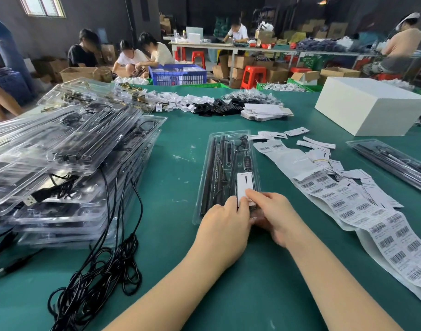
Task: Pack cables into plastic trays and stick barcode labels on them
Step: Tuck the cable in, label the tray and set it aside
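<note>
A clear plastic tray (228,173) packed with black cable and strips is laid lengthwise on the green desk (180,144), straight ahead. Its near end is covered by both hands. A small white label (245,185) on the tray's near right part is pinched at its lower edge by the fingers of the left hand (223,225), while the fingers of the right hand (273,216) are curled over it from the right. A long sheet of white barcode labels (362,206) is spread just right. Stacked clear trays (68,168) are piled at left, loose black cables (102,266) trailing below.
</note>
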The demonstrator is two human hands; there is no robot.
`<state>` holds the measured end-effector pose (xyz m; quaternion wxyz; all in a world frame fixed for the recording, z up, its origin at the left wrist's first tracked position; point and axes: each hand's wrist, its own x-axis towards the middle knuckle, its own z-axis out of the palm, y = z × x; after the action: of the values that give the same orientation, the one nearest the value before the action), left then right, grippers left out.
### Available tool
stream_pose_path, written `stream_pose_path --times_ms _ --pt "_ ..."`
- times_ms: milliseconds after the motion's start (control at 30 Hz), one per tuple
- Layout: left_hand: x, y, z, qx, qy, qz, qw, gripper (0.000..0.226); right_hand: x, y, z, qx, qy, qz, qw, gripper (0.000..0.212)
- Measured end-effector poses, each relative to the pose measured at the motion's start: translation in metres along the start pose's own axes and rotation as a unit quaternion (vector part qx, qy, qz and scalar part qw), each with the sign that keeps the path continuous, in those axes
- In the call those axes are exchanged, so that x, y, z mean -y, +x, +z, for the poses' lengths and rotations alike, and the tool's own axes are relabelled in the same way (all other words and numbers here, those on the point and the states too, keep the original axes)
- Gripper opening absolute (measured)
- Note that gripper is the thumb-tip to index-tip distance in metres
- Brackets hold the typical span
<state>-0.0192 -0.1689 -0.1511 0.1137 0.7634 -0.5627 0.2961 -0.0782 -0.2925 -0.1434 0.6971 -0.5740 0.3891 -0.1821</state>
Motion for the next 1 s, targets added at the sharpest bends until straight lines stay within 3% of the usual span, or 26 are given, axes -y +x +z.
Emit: stream_pose_path --times_ms 100,200,267,333,367,467,600,667,733,867,1000 --pt "-0.001 -0.005 -0.002 0.032 -0.104 -0.055 0.993 0.040 -0.002 0.000 -0.006 0.035 -0.041 -0.016 0.998 0.022" --pt "0.016 -0.007 -0.001 0.074 -0.274 -0.103 0.953 0.043 -0.005 -0.003 -0.006 0.012 -0.047 -0.050 0.998 0.025" --pt "0.028 -0.006 -0.002 0.008 -0.372 -0.185 0.910 0.043 -0.006 -0.007 -0.006 0.010 -0.031 -0.061 0.998 0.023" --pt "0.039 -0.005 0.001 -0.036 -0.390 -0.290 0.873 0.048 -0.006 -0.010 -0.008 0.009 -0.012 -0.073 0.997 0.021" --pt "0.045 -0.004 0.002 -0.017 -0.414 -0.344 0.843 0.057 -0.006 -0.011 -0.010 0.009 -0.004 -0.080 0.997 0.022" --pt "0.060 -0.003 0.001 0.084 -0.559 -0.451 0.690 0.071 -0.006 -0.013 -0.012 0.032 0.011 -0.104 0.994 0.026" --pt "0.063 0.002 -0.004 0.110 -0.719 -0.456 0.512 0.033 -0.005 -0.019 -0.011 0.106 0.001 -0.157 0.982 0.017" --pt "0.062 0.002 -0.008 0.132 -0.754 -0.450 0.460 0.046 -0.004 -0.022 -0.009 0.116 -0.014 -0.178 0.977 0.017" --pt "0.061 0.001 -0.010 0.133 -0.756 -0.442 0.465 0.054 -0.003 -0.023 -0.009 0.110 -0.029 -0.186 0.976 0.017" --pt "0.055 0.002 -0.009 0.083 -0.734 -0.464 0.490 0.049 -0.002 -0.024 -0.006 0.091 -0.030 -0.163 0.982 0.020" --pt "0.046 0.003 -0.005 0.033 -0.736 -0.480 0.476 0.047 -0.002 -0.022 -0.002 0.027 0.009 -0.087 0.996 0.018"
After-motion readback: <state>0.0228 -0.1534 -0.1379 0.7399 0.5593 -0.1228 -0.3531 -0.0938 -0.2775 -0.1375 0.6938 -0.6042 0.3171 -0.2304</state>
